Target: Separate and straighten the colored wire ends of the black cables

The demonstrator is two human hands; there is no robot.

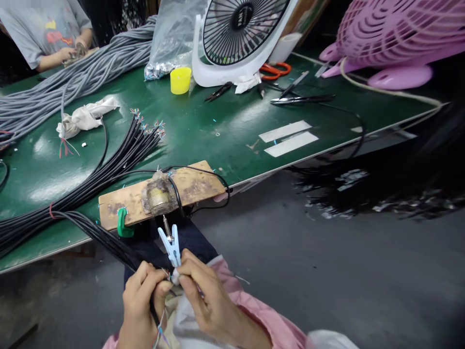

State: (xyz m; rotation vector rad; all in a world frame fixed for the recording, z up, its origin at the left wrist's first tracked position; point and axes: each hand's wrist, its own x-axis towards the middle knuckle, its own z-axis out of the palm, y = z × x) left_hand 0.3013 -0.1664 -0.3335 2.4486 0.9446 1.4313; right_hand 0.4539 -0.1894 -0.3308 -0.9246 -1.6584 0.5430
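My left hand (143, 300) is closed in a pinch around a black cable (154, 312); thin coloured wires (166, 273) show at its fingertips. More loose wires hang below that hand. Close beside it, my right hand (209, 291) pinches the lower end of a light blue clothespin (172, 248), whose two legs point up. A small whitish piece (176, 277) sits at the clothespin's lower tip, between the hands; its kind is unclear. Just behind the clothespin, a metal rod (166, 227) sticks out from a crusted block (158, 194) on a wooden board (198, 186).
A green clamp (124, 223) sits on the board at the table edge. Bundled black cables (83, 191) and grey cables (90, 63) lie left. On the green table (189, 140) stand a white fan (214, 72) and yellow cup (180, 80), near tweezers (298, 99). Another person (47, 34) sits far left.
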